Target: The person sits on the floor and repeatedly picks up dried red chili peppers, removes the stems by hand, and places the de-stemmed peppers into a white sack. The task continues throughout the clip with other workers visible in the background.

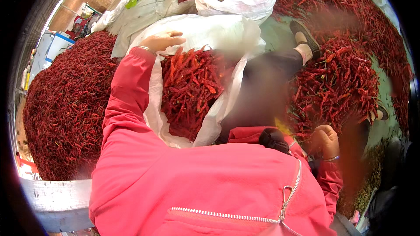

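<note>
My left hand (163,41) rests at the upper left edge of an open white woven sack (155,85), fingers extended, with nothing visible in it. Dried red chili peppers (193,87) fill the sack's mouth in front of me. Over on the right, my right hand (325,140) is curled beside a heap of long red chilies (334,85) lying between my legs. Whether its fingers hold a pepper is hidden. A silver bangle circles each wrist, and a blur on the lens covers part of the middle and right.
A large mound of red chilies (72,105) rises on the left. Beyond the sack stand a bulging white sack (197,29) and another open white sack (236,6). More chilies (347,3) spread over the floor at upper right. A pale metal beam (59,196) lies at lower left.
</note>
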Demonstrator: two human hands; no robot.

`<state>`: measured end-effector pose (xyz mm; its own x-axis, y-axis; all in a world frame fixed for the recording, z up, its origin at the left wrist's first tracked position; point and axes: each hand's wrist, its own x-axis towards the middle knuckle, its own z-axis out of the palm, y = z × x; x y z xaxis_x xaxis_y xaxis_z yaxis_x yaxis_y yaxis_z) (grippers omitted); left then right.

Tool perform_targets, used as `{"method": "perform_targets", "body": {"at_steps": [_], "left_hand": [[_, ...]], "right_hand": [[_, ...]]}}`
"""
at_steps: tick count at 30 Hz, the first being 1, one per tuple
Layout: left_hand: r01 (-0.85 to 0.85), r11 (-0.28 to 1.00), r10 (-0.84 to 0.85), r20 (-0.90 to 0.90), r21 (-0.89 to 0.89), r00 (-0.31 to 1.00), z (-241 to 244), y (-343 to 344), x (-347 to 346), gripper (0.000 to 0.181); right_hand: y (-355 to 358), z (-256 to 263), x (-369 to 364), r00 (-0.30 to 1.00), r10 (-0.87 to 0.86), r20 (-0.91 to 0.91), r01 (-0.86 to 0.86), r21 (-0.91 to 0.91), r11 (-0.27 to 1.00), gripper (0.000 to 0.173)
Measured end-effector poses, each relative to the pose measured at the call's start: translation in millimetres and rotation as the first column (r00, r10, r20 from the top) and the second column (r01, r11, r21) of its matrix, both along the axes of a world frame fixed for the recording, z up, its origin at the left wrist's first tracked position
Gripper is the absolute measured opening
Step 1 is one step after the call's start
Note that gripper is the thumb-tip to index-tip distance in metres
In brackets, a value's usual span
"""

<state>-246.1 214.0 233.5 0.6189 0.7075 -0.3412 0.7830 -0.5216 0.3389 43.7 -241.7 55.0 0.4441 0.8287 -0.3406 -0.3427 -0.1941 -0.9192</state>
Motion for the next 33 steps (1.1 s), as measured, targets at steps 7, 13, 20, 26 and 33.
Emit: {"method": "perform_targets", "body": {"at_steps": [7,13,20,26,33], "left_hand": [[0.053,0.998,-0.044,0.293,-0.022,0.955,-2,-17,34,0.036],[0.419,0.863,-0.17,0.619,-0.281,0.767,-12,-83,107,0.026],[0.616,0.422,-0.001,0.679,-0.665,0.734,-113,-217,217,0.019],[0.264,0.189,0.353,0.316,-0.946,0.88,-221,-242,232,0.017],[0.262,0.084,0.395,0.273,-0.962,0.877,-230,-241,245,0.014]], "right_hand": [[-10,-7,5,0.997,-0.04,0.065,0.044,-0.049,0.998,0.014],[-8,10,7,0.834,0.064,0.548,-0.017,-0.09,0.996,0.022],[-62,-34,32,0.935,-0.189,0.3,0.255,-0.198,0.947,0.02],[-50,-36,37,0.802,0.034,0.596,0.261,-0.402,0.877,0.024],[2,-50,34,0.59,0.568,0.574,0.223,-0.792,0.568,0.034]]}}
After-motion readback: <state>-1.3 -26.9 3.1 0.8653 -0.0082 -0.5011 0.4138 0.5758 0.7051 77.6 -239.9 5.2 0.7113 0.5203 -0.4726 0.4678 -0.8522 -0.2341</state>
